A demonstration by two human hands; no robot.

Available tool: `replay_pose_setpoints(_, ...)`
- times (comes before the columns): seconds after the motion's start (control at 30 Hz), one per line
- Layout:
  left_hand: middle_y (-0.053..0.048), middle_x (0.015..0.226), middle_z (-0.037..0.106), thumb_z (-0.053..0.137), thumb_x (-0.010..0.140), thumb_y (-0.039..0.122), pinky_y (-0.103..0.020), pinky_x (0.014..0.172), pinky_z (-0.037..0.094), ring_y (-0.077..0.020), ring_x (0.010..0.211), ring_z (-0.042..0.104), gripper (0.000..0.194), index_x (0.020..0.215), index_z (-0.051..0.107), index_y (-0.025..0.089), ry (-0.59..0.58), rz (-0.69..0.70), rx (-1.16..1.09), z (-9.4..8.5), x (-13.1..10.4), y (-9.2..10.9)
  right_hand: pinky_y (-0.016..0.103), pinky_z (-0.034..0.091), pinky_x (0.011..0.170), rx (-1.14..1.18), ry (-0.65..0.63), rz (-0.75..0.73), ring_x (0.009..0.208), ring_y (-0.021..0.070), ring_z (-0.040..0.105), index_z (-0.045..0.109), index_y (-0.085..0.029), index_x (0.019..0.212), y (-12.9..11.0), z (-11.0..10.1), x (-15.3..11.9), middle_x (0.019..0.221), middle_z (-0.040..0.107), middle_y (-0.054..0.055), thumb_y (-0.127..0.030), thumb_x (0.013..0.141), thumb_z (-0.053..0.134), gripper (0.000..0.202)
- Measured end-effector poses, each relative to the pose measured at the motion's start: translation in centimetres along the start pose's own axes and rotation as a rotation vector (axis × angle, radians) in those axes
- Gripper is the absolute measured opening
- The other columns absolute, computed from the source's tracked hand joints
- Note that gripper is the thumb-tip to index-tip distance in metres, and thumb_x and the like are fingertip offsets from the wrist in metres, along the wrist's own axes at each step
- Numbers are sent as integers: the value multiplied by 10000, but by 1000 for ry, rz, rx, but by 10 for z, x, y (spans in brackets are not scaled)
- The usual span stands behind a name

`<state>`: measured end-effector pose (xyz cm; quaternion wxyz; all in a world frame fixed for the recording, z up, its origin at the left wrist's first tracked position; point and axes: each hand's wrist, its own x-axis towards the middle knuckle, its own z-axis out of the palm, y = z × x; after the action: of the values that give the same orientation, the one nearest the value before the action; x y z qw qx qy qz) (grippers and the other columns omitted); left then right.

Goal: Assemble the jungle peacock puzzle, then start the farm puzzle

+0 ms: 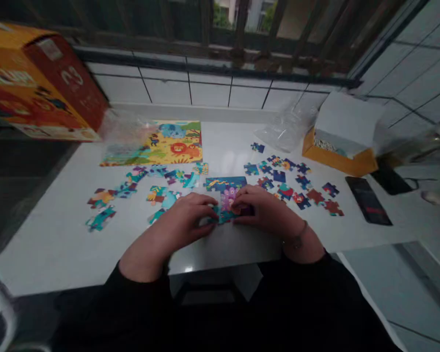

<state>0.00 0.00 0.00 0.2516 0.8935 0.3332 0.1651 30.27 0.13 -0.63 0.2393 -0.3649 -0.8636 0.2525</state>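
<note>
A partly joined jigsaw puzzle [225,184] with dark blue, purple and teal parts lies flat on the white counter, between my hands. My left hand [188,215] is at its left edge, thumb and fingers curled round a teal puzzle piece [214,213] there. Over the puzzle's right side, my right hand [262,208] has its fingers bent and closed on the edge of the puzzle; the fingers hide part of it. Loose teal pieces [170,199] lie just beyond my left hand. Several dark blue and red pieces [286,190] are spread past my right hand.
A colourful picture sheet [176,142] lies at the back, partly under clear plastic. An orange box [58,83] stands at the far left. Clear wrapping [282,129], an opened yellow box [337,156] and a dark phone [368,200] are on the right.
</note>
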Motion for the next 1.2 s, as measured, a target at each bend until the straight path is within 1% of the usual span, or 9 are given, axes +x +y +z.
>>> replay_pose_setpoints(0.3,-79,1392,776,757,983,239,-514,1042,544,-335,1255,716,153,1120,814,274,5,-6,158,1,-1,4,409,545,966,-47,-34,26,1110,241,686,838,-284,1101,-2,-2,-1,1198,739,59,-254,924,952,213)
replay_pose_setpoints(0.6,-23,1423,797,756,970,197,-496,984,533,-320,1238,728,151,1079,803,291,-37,12,233,3,1,7,404,539,954,-66,-13,9,1098,236,686,851,-286,1098,0,0,-2,1211,734,62,-279,941,939,180)
replay_pose_setpoints(0.77,-33,1418,801,728,1025,244,-502,996,540,-325,1259,727,199,1194,812,306,-30,6,214,6,1,5,404,547,956,-74,-6,0,1094,238,694,849,-291,1086,-2,2,0,1205,747,60,-276,930,943,183)
replay_pose_setpoints(0.87,-33,1423,798,717,1040,253,-503,1002,547,-322,1258,730,227,1234,815,317,-24,8,214,8,1,3,391,558,946,-67,9,15,1070,232,706,838,-274,1054,-3,-2,1,1157,767,59,-281,1003,859,56)
replay_pose_setpoints(0.9,-34,1420,799,713,1043,254,-503,1002,548,-320,1254,732,231,1238,816,320,-17,10,217,9,1,2,393,562,942,-94,42,50,1055,235,710,830,-265,1032,-2,-6,1,1123,775,60,-283,1040,804,33)
replay_pose_setpoints(0.97,-39,1410,801,703,1047,249,-499,1004,550,-314,1247,734,237,1241,818,322,-1,18,222,10,1,2,428,567,960,-220,162,187,1049,264,720,815,-247,1011,5,-17,-4,1082,791,79,-291,1093,693,153)
replay_pose_setpoints(1.07,-51,1395,803,697,1050,250,-499,990,554,-313,1227,740,226,1227,823,311,6,26,219,9,2,2,531,551,1050,-480,369,442,1141,348,722,816,-212,1114,26,-37,-17,1175,810,150,-289,1088,607,224)
replay_pose_setpoints(1.13,-53,1391,802,692,1051,251,-506,982,557,-315,1213,746,218,1213,827,306,10,23,214,9,2,3,574,530,1114,-574,422,576,1223,383,711,809,-196,1224,44,-46,-28,1267,808,177,-252,1047,603,278)
replay_pose_setpoints(1.2,-53,1396,799,691,1048,244,-517,983,562,-321,1210,749,221,1208,829,306,18,18,217,10,2,3,578,524,1150,-584,388,660,1266,389,709,796,-185,1308,58,-49,-35,1323,805,183,-234,1013,622,346)
